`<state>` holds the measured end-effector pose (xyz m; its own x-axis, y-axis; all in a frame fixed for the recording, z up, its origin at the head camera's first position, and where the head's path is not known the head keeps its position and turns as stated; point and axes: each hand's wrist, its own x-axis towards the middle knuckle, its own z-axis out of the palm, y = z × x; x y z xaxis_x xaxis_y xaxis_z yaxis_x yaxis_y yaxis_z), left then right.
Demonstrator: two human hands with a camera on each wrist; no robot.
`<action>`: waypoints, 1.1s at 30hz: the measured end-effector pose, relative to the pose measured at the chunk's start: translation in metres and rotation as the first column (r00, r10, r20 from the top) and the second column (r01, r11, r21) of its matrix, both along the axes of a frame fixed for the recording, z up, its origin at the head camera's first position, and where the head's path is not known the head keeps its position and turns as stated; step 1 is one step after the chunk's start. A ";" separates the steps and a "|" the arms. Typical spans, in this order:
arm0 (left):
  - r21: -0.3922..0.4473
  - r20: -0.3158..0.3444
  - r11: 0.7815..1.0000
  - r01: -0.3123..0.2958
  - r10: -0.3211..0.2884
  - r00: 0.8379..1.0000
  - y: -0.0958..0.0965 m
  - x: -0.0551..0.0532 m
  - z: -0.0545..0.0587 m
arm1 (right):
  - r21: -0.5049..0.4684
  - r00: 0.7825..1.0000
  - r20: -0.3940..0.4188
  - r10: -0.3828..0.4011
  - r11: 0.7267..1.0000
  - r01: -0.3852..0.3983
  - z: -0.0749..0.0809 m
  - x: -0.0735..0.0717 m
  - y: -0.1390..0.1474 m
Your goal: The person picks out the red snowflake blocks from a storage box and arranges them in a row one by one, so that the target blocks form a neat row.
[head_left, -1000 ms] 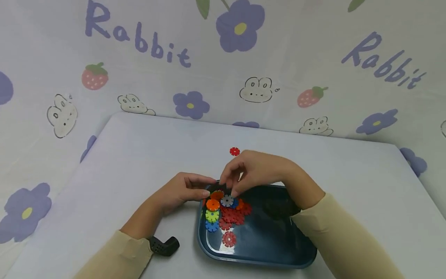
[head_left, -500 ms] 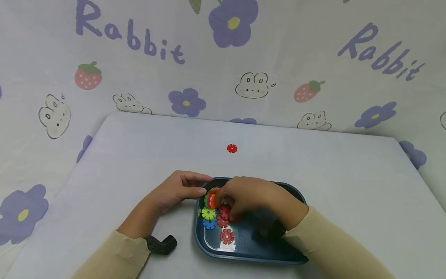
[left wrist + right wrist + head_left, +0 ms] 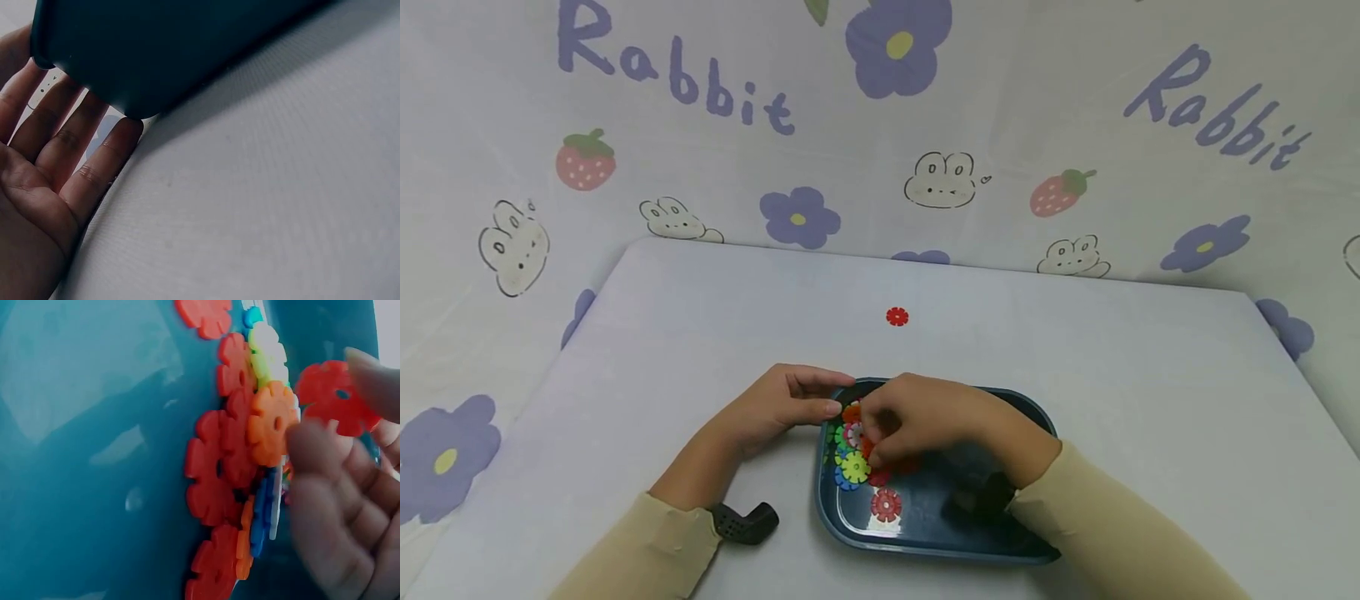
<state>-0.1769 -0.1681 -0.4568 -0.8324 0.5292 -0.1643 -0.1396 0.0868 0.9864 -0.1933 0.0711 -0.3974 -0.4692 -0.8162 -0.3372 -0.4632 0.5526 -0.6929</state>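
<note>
At the tray's back left corner, my left hand (image 3: 769, 414) touches the dark blue tray (image 3: 955, 546) with thumb and fingers. The left wrist view has its straight fingers (image 3: 94, 165) against the tray's outer wall. Down over the tray's left part, my right hand (image 3: 928, 417) pinches a red interlocking toy disc (image 3: 328, 394) with a notched rim, its thumb across the disc's edge. Beside it lies a heap of similar discs: an orange disc (image 3: 273, 423), a yellow disc (image 3: 855, 467), several red discs (image 3: 212, 472) and a blue one (image 3: 259, 515). The right hand hides part of the heap.
A single red disc (image 3: 897, 317) lies on the white table behind the tray. Another red disc (image 3: 886, 505) rests apart in the tray's front left. A black wrist device (image 3: 747, 523) sticks out from the left wrist. A patterned cloth (image 3: 715, 167) hangs behind.
My right hand has come down and forward from the tray's back edge into the heap. Discs there have shifted, the yellow one now overlapping the blue. The left hand stays at the corner.
</note>
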 end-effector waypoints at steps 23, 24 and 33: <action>0.016 0.011 1.000 0.008 -0.008 1.000 -0.001 -0.002 -0.002 | -0.121 0.985 0.164 -0.055 0.990 0.075 0.003 -0.005 0.004; 0.017 0.012 1.000 0.008 -0.008 1.000 -0.001 -0.002 -0.002 | -0.126 0.984 0.171 -0.054 0.989 0.076 0.003 -0.005 0.004; 0.027 0.017 1.000 0.007 -0.007 1.000 0.000 -0.002 -0.002 | -0.173 0.984 0.170 -0.045 0.982 0.075 0.004 -0.004 0.005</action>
